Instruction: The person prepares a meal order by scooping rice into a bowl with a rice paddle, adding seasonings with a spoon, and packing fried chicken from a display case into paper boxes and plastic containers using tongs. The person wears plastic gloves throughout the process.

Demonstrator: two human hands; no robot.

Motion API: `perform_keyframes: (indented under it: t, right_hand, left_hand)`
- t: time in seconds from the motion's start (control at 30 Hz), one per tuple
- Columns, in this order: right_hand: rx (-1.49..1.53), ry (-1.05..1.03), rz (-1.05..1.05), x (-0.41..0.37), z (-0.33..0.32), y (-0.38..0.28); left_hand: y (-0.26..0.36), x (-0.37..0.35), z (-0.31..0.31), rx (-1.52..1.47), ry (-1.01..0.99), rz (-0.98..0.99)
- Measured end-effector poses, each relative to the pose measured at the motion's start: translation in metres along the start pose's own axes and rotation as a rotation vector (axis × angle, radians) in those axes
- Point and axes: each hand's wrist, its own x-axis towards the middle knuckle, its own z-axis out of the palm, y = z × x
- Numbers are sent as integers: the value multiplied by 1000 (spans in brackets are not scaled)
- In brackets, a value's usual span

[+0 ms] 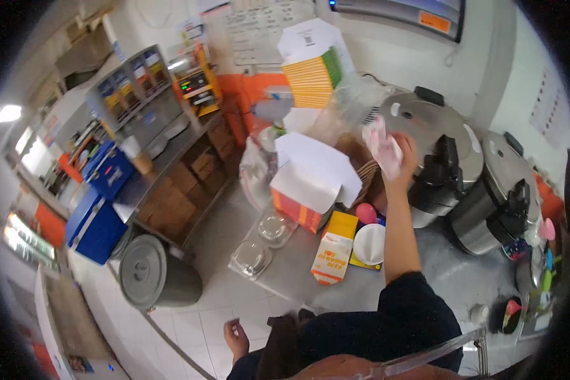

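Observation:
My right hand (406, 157) reaches out over the steel counter and is closed on a crumpled pink-and-white packet (382, 147). The packet overlaps the near edge of a large lidded steel cooker (402, 117) and a wicker basket (367, 171) in this view. Low beside my body, my left hand (237, 342) hangs over the floor with its fingers curled; I cannot tell what, if anything, is in it. Below my right forearm are an open white-and-orange carton (316, 171), a yellow-and-white box (334, 248), a pink round object (366, 213) and a white cup (368, 244).
Clear plastic containers (251, 258) sit at the counter's left edge. A second steel cooker (497, 190) stands to the right. Stacked folded cartons (310, 69) lean at the back. Across the aisle are a grey lidded bin (142, 269) and blue cooler boxes (96, 228).

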Motion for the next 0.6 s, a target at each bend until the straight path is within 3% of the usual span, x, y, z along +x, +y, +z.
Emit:
perform_keyframes:
  t: [0.03,0.1,0.13,0.2,0.23,0.33,0.43,0.5,0.6]
  right_hand:
    - [62,-5,60,-8,-18,-4]
    - [22,-16,190,-26,-47,-27]
    - [-31,-90,183,-39,-62,-24]
    - [152,-45,486,-76,-77,-43]
    - [18,-226,475,-96,-95,-37]
    - [37,-316,795,-135,-142,-78]
    - [-58,-116,895,-166,-185,-100]
    - [-196,41,940,-180,-215,-120]
    - [-383,162,986,-192,-238,-144]
  left_hand:
    - [25,32,16,-127,43,65]
    - [74,91,46,-115,-32,411]
    - [120,115,54,-203,-138,407]
    - [185,159,84,-358,-171,714]
    - [228,178,90,-375,-238,851]
    - [318,230,143,-391,-269,1099]
    - [377,276,217,-52,-302,1169]
    - [415,273,220,327,-569,1035]
    - [409,321,311,454,-865,1295]
